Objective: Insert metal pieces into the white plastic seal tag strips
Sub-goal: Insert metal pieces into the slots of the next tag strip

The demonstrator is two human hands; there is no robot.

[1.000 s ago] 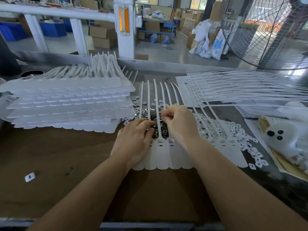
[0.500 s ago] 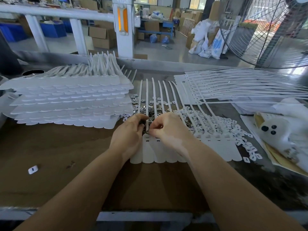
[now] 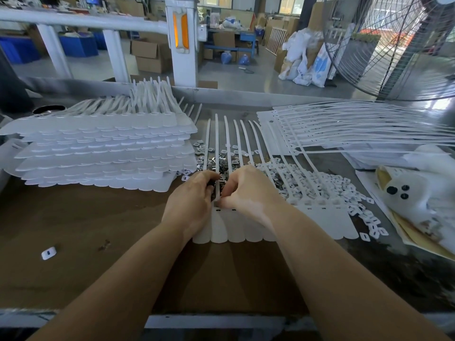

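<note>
A joined row of white seal tag strips (image 3: 320, 217) lies flat in the middle of the brown table, tails pointing away from me. Small shiny metal pieces (image 3: 216, 162) are heaped under the tails just beyond my hands. My left hand (image 3: 192, 203) has curled fingers at the left end of the row, holding something dark and small. My right hand (image 3: 248, 190) pinches down at the head of the second strip from the left; what sits under its fingertips is hidden.
A tall stack of tag strip sheets (image 3: 103, 153) fills the left. More strips (image 3: 357, 129) fan out at the back right. Small white plastic caps (image 3: 332, 185) are piled to the right, one stray cap (image 3: 48, 253) lies front left. A white bag (image 3: 418, 198) sits far right.
Both hands have moved left along the row, from its middle strips to the second strip from the left, and drawn closer together.
</note>
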